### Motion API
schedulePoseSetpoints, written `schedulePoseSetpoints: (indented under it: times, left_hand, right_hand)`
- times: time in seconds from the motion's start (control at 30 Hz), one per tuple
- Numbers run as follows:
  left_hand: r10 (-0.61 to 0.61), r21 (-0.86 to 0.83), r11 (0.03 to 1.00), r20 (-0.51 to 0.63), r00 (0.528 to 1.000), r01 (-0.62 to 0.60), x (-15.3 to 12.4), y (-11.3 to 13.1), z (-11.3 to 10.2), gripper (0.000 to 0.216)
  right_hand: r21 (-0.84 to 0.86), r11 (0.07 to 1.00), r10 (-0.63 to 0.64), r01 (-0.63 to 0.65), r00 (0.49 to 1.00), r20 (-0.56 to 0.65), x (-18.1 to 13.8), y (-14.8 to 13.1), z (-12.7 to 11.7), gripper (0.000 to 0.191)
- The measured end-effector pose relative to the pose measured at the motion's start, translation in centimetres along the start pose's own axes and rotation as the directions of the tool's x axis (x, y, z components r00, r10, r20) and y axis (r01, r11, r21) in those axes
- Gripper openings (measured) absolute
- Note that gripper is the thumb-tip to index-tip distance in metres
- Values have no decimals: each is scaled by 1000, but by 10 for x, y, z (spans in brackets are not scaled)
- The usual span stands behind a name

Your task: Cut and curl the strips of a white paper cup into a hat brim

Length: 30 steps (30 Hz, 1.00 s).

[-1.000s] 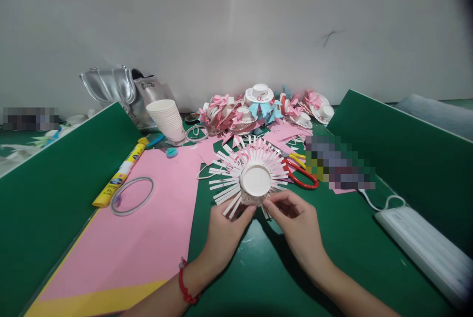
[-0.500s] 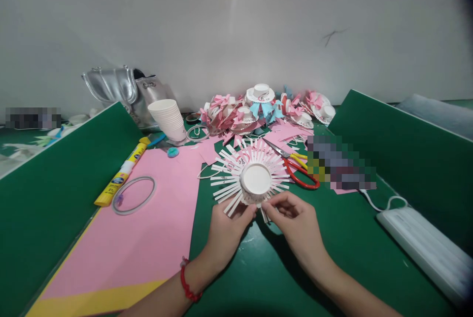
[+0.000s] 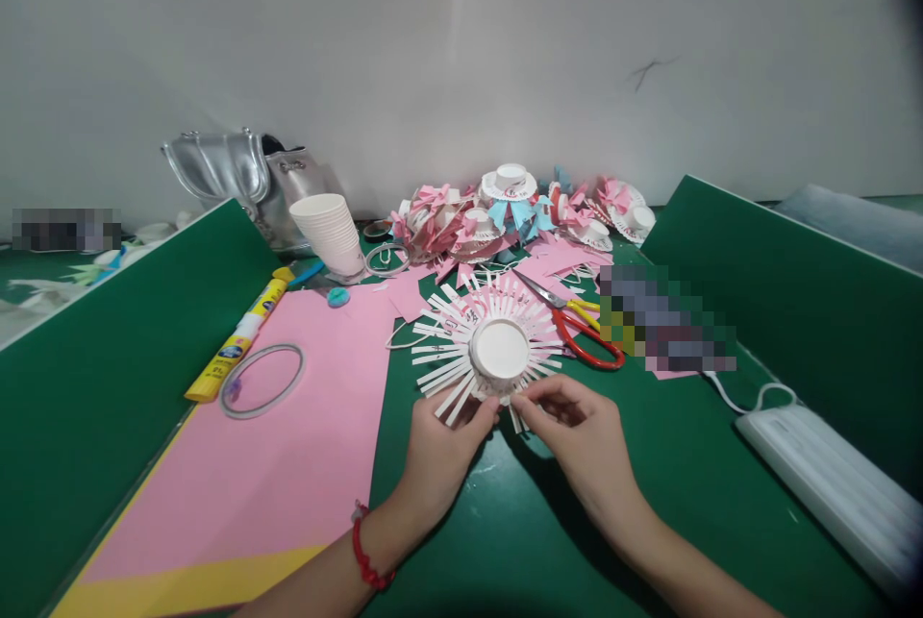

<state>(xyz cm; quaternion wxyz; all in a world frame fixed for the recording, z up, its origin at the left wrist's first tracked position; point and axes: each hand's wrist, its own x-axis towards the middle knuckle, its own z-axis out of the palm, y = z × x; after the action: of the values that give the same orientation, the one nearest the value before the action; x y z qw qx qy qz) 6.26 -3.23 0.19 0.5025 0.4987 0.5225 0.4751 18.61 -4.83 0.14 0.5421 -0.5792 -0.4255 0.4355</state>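
Note:
A white paper cup [image 3: 502,349], its wall cut into strips that fan out like rays, is held bottom up just above the green table. My left hand [image 3: 448,440] pinches it at the near left edge of the base, with the fingers partly hidden under the strips. Thumb and forefinger of my right hand [image 3: 573,421] close on a strip near the base, close beside my left thumb. Scissors [image 3: 587,334] with red and yellow handles lie right behind the cut cup. Pink paper pieces [image 3: 404,295] lie behind it on the left.
Pink and yellow paper sheets [image 3: 288,474] lie on the left, with a glue stick [image 3: 241,334] and tape ring [image 3: 232,387]. Stacked paper cups [image 3: 328,234], a silver bag [image 3: 223,166] and finished paper hats [image 3: 509,184] stand behind. Green partitions [image 3: 779,282] flank the table; a face mask [image 3: 829,483] lies right.
Almost nothing differs. Both hands keep their pinch on the cut paper cup, and its strips have shifted very slightly.

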Motion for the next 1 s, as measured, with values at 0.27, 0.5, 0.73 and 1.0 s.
schedulePoseSetpoints:
  times: [0.27,0.5,0.73,1.0]
  left_hand:
    - [9,-57,998,0,1000,-9,2,0,2,2]
    - [6,-70,998,2,1000,-6,2,0,2,5]
    - [36,-20,999,12,999,-36,-1,7,4,9]
    - [2,-61,998,9,1000,-2,-1,-1,5,13]
  right_hand:
    - [-24,999,-35,35,999,0,-1,2,1,12]
    - [-33,995,-92,95,993,78,-3,4,2,4]
    - [-33,998,-46,48,998,34,-5,4,3,8]
    - [55,996,-70,68,997,37,-3,7,3,13]
